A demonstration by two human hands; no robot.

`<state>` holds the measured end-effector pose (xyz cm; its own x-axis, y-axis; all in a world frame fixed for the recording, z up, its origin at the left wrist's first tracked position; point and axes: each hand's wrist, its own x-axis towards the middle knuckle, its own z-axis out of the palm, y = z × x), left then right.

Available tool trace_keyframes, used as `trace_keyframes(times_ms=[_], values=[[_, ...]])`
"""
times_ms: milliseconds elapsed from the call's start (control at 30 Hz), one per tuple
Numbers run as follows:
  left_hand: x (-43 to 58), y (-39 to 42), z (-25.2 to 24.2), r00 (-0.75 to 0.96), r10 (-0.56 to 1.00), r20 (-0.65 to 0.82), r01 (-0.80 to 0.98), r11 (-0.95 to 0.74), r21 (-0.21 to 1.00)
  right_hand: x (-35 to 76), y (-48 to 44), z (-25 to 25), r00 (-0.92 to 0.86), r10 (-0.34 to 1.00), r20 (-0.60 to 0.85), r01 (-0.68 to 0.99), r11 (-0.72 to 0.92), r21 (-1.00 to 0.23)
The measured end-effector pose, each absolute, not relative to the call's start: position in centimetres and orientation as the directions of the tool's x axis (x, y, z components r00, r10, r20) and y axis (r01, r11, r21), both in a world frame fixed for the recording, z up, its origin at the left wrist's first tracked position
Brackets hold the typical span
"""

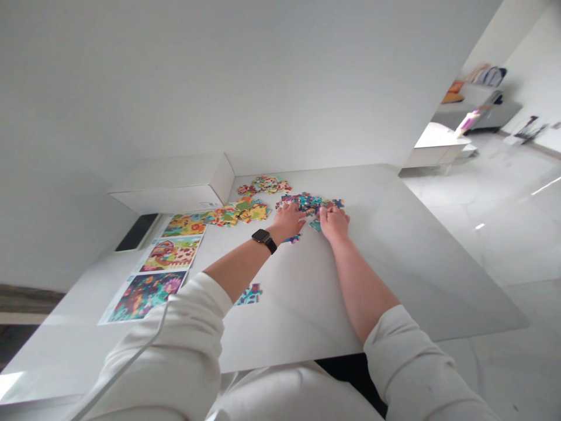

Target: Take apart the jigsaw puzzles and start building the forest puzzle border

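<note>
Both my hands rest at a pile of blue and purple puzzle pieces (pixel 309 203) on the white table (pixel 394 245). My left hand (pixel 288 223), with a black watch on its wrist, lies over the pile's near left side, fingers bent onto the pieces. My right hand (pixel 333 223) sits beside it with fingers curled down on a piece at the pile's near edge; what it grips is hidden. A loose piece (pixel 293 238) lies under my left wrist. Another small joined bit (pixel 249 294) lies nearer me, by my left forearm.
A yellow-orange pile of pieces (pixel 239 213) and a smaller pink-green pile (pixel 265 185) lie to the left. A sheet of several picture guides (pixel 164 266) lies along the table's left side. A white box (pixel 175 182) stands at the back, a dark phone (pixel 137 231) beside it.
</note>
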<state>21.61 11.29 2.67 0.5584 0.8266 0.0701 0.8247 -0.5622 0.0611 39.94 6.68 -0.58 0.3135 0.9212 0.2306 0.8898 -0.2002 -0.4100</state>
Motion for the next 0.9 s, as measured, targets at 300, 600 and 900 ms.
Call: trace_keyframes(times_ms=[300,600,900], values=[[19.0,12.5,2.8,0.519,0.838,0.170,0.824,-0.543,0.161,40.3,7.1,-1.1,0.449,0.850,0.276,0.808,-0.254,-0.532],[19.7,16.3,2.5,0.500,0.836,0.225,0.817,-0.542,0.199,40.1,6.7,-0.9,0.435,0.855,0.284,0.816,-0.241,-0.526],[23.5,17.9,2.4,0.565,0.814,0.135,0.798,-0.581,0.159,40.1,6.7,-0.5,0.449,0.846,0.288,0.796,-0.231,-0.560]])
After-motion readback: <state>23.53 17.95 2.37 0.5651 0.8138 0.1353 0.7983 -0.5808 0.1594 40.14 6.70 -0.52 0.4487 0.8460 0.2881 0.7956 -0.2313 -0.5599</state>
